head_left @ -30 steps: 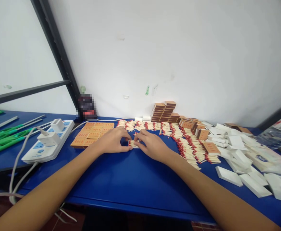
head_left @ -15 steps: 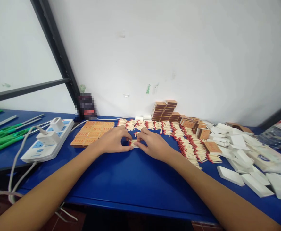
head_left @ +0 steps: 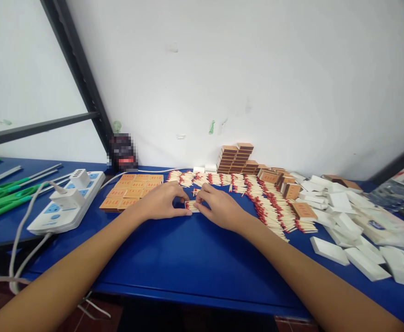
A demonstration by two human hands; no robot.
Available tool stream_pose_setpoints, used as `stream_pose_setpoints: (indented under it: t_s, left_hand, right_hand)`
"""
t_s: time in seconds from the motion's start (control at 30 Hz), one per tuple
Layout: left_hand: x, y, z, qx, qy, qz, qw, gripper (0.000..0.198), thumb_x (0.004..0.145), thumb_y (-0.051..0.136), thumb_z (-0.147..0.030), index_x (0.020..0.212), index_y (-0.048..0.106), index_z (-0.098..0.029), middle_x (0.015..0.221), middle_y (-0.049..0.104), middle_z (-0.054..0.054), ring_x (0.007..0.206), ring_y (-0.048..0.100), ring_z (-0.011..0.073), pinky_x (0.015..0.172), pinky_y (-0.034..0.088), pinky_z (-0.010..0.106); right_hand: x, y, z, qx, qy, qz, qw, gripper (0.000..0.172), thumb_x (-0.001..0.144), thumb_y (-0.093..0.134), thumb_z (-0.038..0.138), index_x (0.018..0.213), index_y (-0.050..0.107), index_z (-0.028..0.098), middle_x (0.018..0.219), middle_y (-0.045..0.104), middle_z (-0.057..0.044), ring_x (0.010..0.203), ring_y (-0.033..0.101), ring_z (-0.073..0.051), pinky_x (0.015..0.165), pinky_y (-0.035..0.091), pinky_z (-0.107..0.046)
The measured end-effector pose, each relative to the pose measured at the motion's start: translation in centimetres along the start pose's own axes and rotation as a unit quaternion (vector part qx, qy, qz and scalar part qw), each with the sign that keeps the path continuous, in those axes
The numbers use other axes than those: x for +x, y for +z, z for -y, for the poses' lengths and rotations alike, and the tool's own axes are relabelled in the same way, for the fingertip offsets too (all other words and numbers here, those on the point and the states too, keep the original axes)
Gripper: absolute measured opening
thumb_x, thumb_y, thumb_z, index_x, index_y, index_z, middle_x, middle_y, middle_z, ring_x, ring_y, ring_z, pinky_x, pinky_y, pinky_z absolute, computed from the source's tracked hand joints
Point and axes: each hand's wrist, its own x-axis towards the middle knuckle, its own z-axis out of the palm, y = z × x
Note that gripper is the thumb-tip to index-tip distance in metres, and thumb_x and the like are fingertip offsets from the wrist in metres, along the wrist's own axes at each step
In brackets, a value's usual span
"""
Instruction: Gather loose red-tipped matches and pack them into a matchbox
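Between my hands on the blue table lies a small white matchbox tray (head_left: 191, 207) with red-tipped matches in it. My left hand (head_left: 163, 201) curls round its left end, thumb on the near side and fingers on the far side. At the right end, my right hand (head_left: 219, 206) has thumb and fingertips closed on the tray; the fingers partly hide it. A few loose matches (head_left: 195, 191) lie just beyond the tray. Behind them stretches a long band of loose matches (head_left: 219, 180), which bends toward me on the right.
Orange matchboxes (head_left: 129, 191) lie in rows at left, beside a white power strip (head_left: 67, 207). Stacked matchboxes (head_left: 234, 159) stand by the wall. White trays (head_left: 343, 221) are heaped at right, near a plastic bag (head_left: 391, 228). Green-handled tools (head_left: 8, 198) lie far left.
Both hands stay round the tray, with only a slight shift of the right fingers. The whole view has moved a little.
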Motion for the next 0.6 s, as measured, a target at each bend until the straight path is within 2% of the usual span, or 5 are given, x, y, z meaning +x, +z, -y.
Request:
stream_pose_setpoints:
  t_s: [0.17, 0.33, 0.43, 0.5, 0.6]
  left_hand:
    - [0.0, -0.1, -0.1, -0.004, -0.004, 0.002, 1.0, 0.043, 0.086, 0.079, -0.059, 0.1, 0.078, -0.019, 0.097, 0.076, 0.006, 0.094, 0.068, 0.024, 0.085, 0.049, 0.037]
    - [-0.1, 0.0, -0.2, 0.014, -0.011, -0.007, 1.0, 0.033, 0.09, 0.075, -0.051, 0.103, 0.079, -0.02, 0.099, 0.076, 0.007, 0.096, 0.068, 0.0242, 0.088, 0.049, 0.038]
    - [-0.1, 0.0, -0.3, 0.019, -0.006, -0.009, 1.0, 0.03, 0.09, 0.074, -0.048, 0.101, 0.079, -0.02, 0.099, 0.076, 0.007, 0.095, 0.067, 0.0238, 0.088, 0.05, 0.038]
    - [-0.1, 0.0, -0.2, 0.021, -0.005, -0.01, 1.0, 0.03, 0.09, 0.074, -0.048, 0.1, 0.08, -0.021, 0.099, 0.076, 0.006, 0.095, 0.067, 0.0237, 0.088, 0.05, 0.038]
    - [-0.1, 0.0, -0.2, 0.02, -0.007, -0.013, 1.0, 0.033, 0.089, 0.075, -0.051, 0.101, 0.08, -0.021, 0.098, 0.075, 0.006, 0.095, 0.066, 0.0234, 0.087, 0.049, 0.038]
  right_hand:
    - [0.0, -0.2, -0.3, -0.01, 0.021, -0.029, 0.999, 0.012, 0.106, 0.057, 0.027, 0.1, 0.065, 0.02, 0.107, 0.062, -0.006, 0.086, 0.063, -0.018, 0.072, 0.042, -0.029]
    - [0.6, 0.0, -1.8, -0.037, 0.076, -0.06, 0.995, 0.017, 0.107, 0.054, 0.028, 0.097, 0.066, 0.019, 0.105, 0.065, -0.008, 0.089, 0.064, -0.019, 0.076, 0.044, -0.031]
    - [1.1, -0.5, -2.4, -0.054, 0.095, -0.043, 0.993, 0.015, 0.105, 0.056, 0.025, 0.097, 0.068, 0.019, 0.108, 0.067, -0.009, 0.092, 0.065, -0.02, 0.078, 0.046, -0.032]
    - [0.5, -1.6, -2.5, -0.063, 0.094, -0.017, 0.993, 0.013, 0.103, 0.06, 0.026, 0.097, 0.069, 0.019, 0.109, 0.068, -0.009, 0.094, 0.066, -0.021, 0.078, 0.047, -0.032]
    - [-2.8, -4.3, -2.4, -0.077, 0.094, 0.037, 0.992, 0.016, 0.101, 0.064, 0.034, 0.094, 0.071, 0.022, 0.1, 0.071, -0.007, 0.088, 0.067, -0.022, 0.073, 0.049, -0.034]
